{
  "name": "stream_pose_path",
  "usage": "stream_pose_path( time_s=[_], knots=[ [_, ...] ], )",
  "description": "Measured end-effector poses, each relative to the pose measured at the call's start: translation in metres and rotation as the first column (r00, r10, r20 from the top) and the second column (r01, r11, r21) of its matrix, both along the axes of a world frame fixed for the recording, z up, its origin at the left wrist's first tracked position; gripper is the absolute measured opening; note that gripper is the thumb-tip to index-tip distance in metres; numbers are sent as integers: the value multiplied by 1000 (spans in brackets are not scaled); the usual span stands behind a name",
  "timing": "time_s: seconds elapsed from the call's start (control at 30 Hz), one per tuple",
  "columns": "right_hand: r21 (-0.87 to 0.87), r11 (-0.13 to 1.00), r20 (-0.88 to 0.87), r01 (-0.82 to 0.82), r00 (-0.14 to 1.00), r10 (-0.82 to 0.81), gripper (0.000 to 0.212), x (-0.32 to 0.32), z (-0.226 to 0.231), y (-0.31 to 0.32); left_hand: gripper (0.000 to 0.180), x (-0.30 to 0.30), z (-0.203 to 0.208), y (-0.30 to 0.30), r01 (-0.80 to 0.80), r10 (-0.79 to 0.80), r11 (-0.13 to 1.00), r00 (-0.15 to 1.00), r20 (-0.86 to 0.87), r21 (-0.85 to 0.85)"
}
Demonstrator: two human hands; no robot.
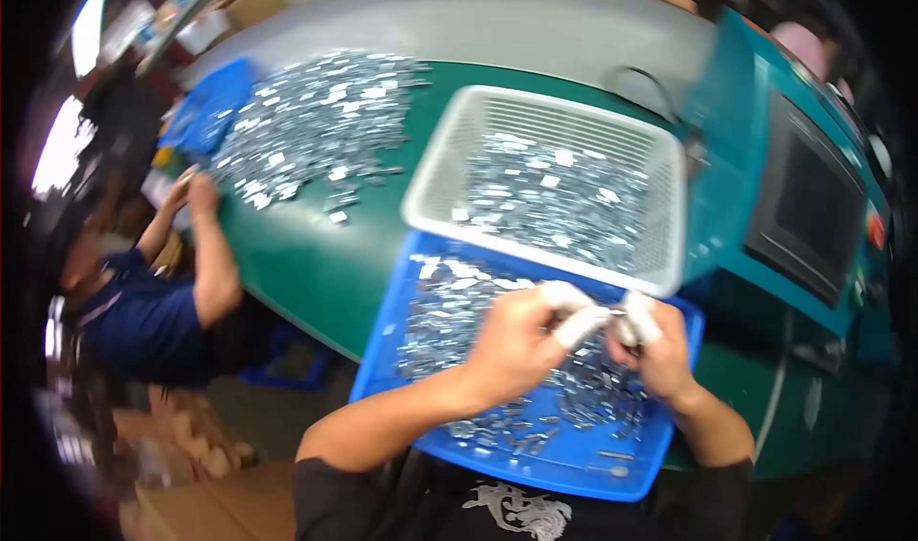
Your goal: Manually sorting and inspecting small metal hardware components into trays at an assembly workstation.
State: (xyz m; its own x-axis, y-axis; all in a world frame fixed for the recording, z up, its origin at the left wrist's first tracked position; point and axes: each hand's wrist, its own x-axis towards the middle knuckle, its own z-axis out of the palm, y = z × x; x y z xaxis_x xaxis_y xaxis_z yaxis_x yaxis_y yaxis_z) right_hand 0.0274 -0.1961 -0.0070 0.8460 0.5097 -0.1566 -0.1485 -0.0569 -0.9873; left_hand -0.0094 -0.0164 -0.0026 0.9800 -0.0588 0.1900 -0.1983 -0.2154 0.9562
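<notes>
Over a blue tray (378, 350) of small flat metal pieces (445, 316), my two hands meet, with white covers on some fingertips. The thumb and fingers of my left hand (521, 340) are pinched together at the right hand; whatever lies between them is too small and blurred to name. My right hand (660, 350) is closed around a few small metal pieces (624, 332), partly hidden by its fingers. Beyond the tray and touching it stands a white plastic basket (430, 173), holding many more of the metal pieces (555, 201).
A large heap of metal pieces (320, 120) spreads over the green table (296, 254) at the far left, beside a blue bag (210, 106). Another person (153, 283) sits at the left edge. A teal machine with a dark screen (803, 197) stands at the right.
</notes>
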Motion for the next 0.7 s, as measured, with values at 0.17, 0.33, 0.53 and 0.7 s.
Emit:
stream_pose_path(
  time_s=[0.17, 0.33, 0.53, 0.7],
  knots=[
    [321, 940, -519, -117, 809, 278, 45, 9, 2, -17, 21, 1, 9, -16, -19, -50, 980, 939, 340, 197],
    [429, 889, -566, -160, 720, 402, 44, 9, 2, -18, 21, -2, 12, -20, -9, -49, 987, 935, 350, 162],
    [413, 888, -570, -203, 703, 426, 48, 12, 2, -18, 22, 3, 13, -19, 1, -60, 986, 934, 353, 165],
    [390, 913, -553, -119, 762, 336, 41, 13, -3, -8, 21, 6, 15, -4, -31, -28, 985, 944, 329, 172]
  ],
)
